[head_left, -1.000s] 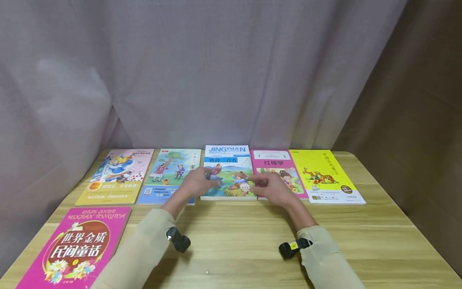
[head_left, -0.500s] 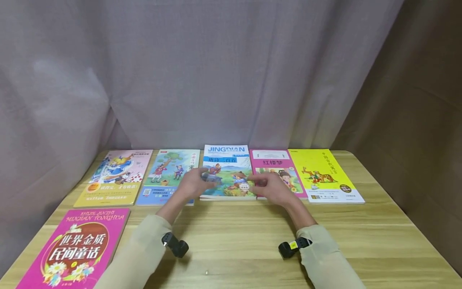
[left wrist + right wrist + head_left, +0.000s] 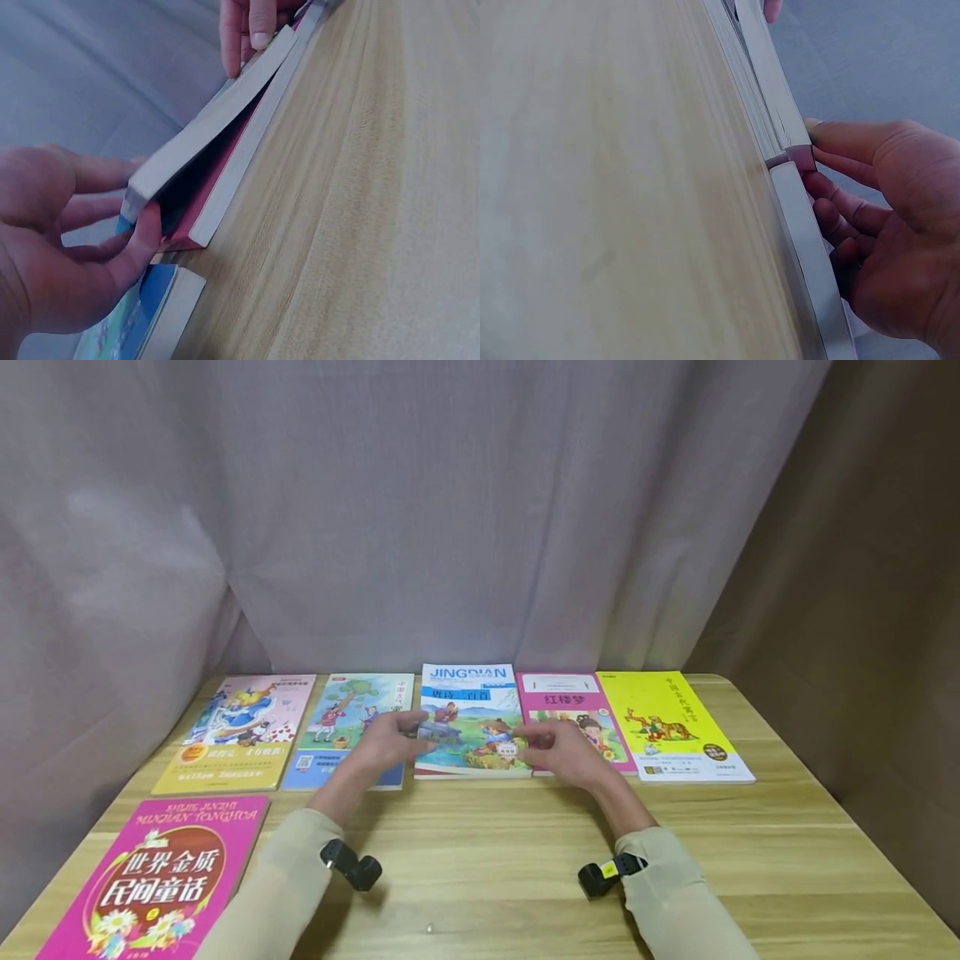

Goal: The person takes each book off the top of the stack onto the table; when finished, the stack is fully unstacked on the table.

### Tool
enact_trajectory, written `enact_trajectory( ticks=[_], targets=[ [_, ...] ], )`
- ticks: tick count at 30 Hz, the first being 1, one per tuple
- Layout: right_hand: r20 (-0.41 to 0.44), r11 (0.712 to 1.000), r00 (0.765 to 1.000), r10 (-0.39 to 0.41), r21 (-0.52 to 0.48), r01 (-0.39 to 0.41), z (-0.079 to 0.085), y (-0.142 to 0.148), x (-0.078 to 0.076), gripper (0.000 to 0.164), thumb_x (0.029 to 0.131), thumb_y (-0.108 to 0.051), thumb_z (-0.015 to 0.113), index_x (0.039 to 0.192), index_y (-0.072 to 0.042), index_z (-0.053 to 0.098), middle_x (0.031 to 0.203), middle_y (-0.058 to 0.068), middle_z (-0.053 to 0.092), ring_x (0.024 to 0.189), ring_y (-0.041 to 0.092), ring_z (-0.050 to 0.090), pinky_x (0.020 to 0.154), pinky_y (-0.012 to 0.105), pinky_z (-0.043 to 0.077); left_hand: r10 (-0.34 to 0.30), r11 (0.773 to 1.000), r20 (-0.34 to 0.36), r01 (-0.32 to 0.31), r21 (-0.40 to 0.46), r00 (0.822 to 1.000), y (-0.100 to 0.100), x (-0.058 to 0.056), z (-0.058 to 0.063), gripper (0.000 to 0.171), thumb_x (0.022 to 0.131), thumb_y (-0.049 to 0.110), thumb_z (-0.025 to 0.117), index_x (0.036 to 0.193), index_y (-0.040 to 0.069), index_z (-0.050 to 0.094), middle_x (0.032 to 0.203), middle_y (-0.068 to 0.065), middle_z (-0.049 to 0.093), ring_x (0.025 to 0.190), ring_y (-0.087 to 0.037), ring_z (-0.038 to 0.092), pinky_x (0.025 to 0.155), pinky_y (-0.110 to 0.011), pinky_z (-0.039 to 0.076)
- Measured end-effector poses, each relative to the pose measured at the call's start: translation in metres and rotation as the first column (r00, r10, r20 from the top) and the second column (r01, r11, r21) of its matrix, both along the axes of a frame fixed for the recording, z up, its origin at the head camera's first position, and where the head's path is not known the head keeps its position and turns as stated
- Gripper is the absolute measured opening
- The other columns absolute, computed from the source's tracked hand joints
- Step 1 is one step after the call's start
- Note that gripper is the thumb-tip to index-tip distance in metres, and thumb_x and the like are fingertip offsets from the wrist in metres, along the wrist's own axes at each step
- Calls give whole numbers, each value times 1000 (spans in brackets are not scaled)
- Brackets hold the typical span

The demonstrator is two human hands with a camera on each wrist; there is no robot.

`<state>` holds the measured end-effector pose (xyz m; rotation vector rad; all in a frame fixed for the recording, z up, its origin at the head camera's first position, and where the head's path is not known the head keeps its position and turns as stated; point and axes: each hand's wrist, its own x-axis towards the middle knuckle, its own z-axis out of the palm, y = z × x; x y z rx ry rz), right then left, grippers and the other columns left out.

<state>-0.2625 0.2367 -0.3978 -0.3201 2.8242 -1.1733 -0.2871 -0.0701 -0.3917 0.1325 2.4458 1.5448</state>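
A paperback [image 3: 468, 735] with a blue title band and countryside picture lies at the back middle, on top of another book [image 3: 217, 202] with a dark pink cover. My left hand [image 3: 378, 745] pinches the paperback's left edge, which is raised; one finger reaches into the wedge-shaped gap below it. At the opposite edge my right hand [image 3: 573, 752] grips the paperback, thumb [image 3: 816, 124] near the cover's rim and fingers curled at its corner. That side stays close to the lower book.
Beside the stack lie a green-blue book [image 3: 352, 718] on the left and a pink book [image 3: 558, 693] on the right. Farther out are an Alice-style picture book [image 3: 247, 710] and a yellow book [image 3: 660, 693]. A magenta book [image 3: 157, 877] lies front left. A grey curtain [image 3: 420, 510] hangs behind.
My left hand has shifted slightly left, and the paperback's left side has tilted up, showing a dark pink strip of the book beneath. My right hand has barely moved.
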Motion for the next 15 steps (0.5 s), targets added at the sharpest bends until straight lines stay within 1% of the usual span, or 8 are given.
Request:
enact_trajectory(
  ticks=[1, 3, 6, 8, 10, 12, 15],
  targets=[
    [0, 1000, 1000, 2, -2, -2, -1, 0, 0, 43, 97, -22, 77, 138, -15, 71, 115, 7, 68, 106, 25, 60, 88, 35, 53, -7, 1000, 11, 7, 21, 1000, -2, -1, -1, 67, 94, 14, 79, 155, 13, 53, 156, -23, 53, 125, -36, 65, 113, -52, 51],
    [-1, 1000, 1000, 2, 1, -2, -2, 0, -1, 42, 97, -23, 77, 138, -15, 71, 117, 7, 69, 107, 25, 60, 90, 36, 53, -25, 998, 39, 22, 64, 999, -4, -2, -3, 67, 94, 13, 79, 156, 14, 53, 155, -25, 52, 112, -31, 69, 104, -46, 57],
    [3, 1000, 1000, -1, 9, 1, -3, 1, -2, 43, 97, -24, 76, 139, -16, 71, 121, 8, 69, 109, 25, 60, 93, 40, 54, -62, 988, 88, 48, 145, 994, -6, -4, -6, 69, 94, 10, 78, 158, 17, 51, 154, -28, 49, 108, -29, 69, 96, -40, 61],
    [10, 1000, 1000, -5, 15, 5, -3, 3, -2, 43, 98, -25, 76, 140, -17, 71, 124, 8, 69, 111, 26, 60, 96, 44, 55, -89, 977, 117, 64, 204, 989, -6, -4, -8, 71, 96, 10, 77, 160, 18, 48, 155, -30, 46, 114, -32, 68, 94, -38, 63],
    [17, 1000, 1000, -9, 18, 9, -3, 4, -3, 43, 98, -25, 76, 140, -18, 70, 126, 9, 69, 113, 27, 60, 99, 47, 55, -114, 966, 131, 79, 247, 985, -7, -5, -11, 71, 98, 11, 75, 162, 20, 45, 157, -31, 43, 119, -35, 67, 94, -39, 63],
    [16, 1000, 1000, -11, 19, 11, -2, 4, -3, 43, 98, -25, 76, 139, -18, 71, 127, 9, 69, 114, 27, 61, 101, 48, 54, -114, 960, 142, 72, 270, 983, -6, -5, -12, 71, 99, 12, 74, 162, 21, 44, 159, -30, 40, 121, -35, 66, 91, -37, 64],
    [10, 1000, 1000, -1, 11, 1, -2, 3, -3, 42, 97, -24, 77, 138, -18, 72, 123, 8, 70, 112, 27, 61, 99, 46, 54, -108, 953, 140, 63, 296, 984, -7, -3, -12, 71, 99, 10, 73, 163, 21, 42, 162, -31, 36, 124, -38, 65, 90, -37, 64]
  ],
)
